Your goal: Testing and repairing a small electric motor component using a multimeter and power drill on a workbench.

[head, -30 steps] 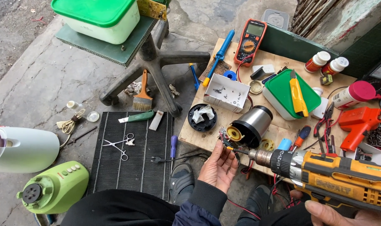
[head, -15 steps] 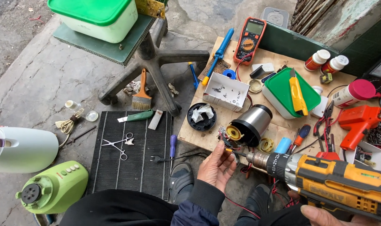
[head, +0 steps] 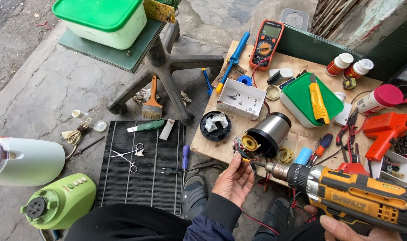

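Note:
My right hand (head: 346,227) grips a yellow and black cordless drill (head: 350,196) at the lower right, its bit pointing left. The bit tip sits at a small part held in the fingertips of my left hand (head: 232,178), just in front of a silver cylindrical motor (head: 268,134) that lies on its side on the wooden board (head: 212,143). Thin red and black wires run from the motor down past my left wrist.
On the board are a white parts tray (head: 241,99), a multimeter (head: 265,44), a green-lidded box (head: 310,100) with a yellow knife, bottles, screwdrivers and an orange tool (head: 384,131). A black ribbed mat (head: 141,165) holds scissors. A green blender base (head: 58,201) and chair base (head: 167,76) stand left.
The drill has moved left and slightly up, bringing its bit to the part in my left hand. My left hand stays by the motor.

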